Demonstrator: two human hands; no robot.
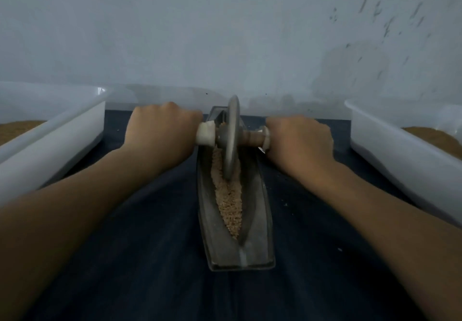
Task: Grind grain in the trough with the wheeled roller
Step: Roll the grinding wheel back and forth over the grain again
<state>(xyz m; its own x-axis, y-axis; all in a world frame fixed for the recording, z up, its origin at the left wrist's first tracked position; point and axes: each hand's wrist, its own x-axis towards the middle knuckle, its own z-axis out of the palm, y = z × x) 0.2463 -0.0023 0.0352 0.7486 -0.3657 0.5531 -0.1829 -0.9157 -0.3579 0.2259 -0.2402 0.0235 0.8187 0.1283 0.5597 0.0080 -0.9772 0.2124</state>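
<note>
Two hands, one tool, one vessel, two side trays; entries follow.

1. Trough [263,220]: grey metal, long and narrow, boat-shaped with a V-groove. It lies lengthwise on the dark table [125,258], running straight away from the person, midway between the forearms.

2. Grain [230,203]: pale tan and coarse, heaped along the groove from the wheel back toward the near end. It tapers to a point short of that end (the last near stretch of groove shows bare metal).

3. Wheeled roller [231,140]: a grey disc standing upright on edge in the far half of the trough, its lower rim sunk in the grain. An axle crosses it level, with a whitish wrapped grip on the left side.

4. Left hand [160,130]: back of the hand up, fingers clamped round the left end of the axle, beside the whitish grip.

5. Right hand [300,140]: likewise back up, fingers clamped round the right end of the axle.

6. Left tray [62,130] and right tray [400,150]: white plastic, one at each side of the table, well apart from the trough. Each holds brown granular matter [430,135], seen only at the picture's edges.

7. Wall [200,33]: pale, flecked with dark marks at upper right.
</note>
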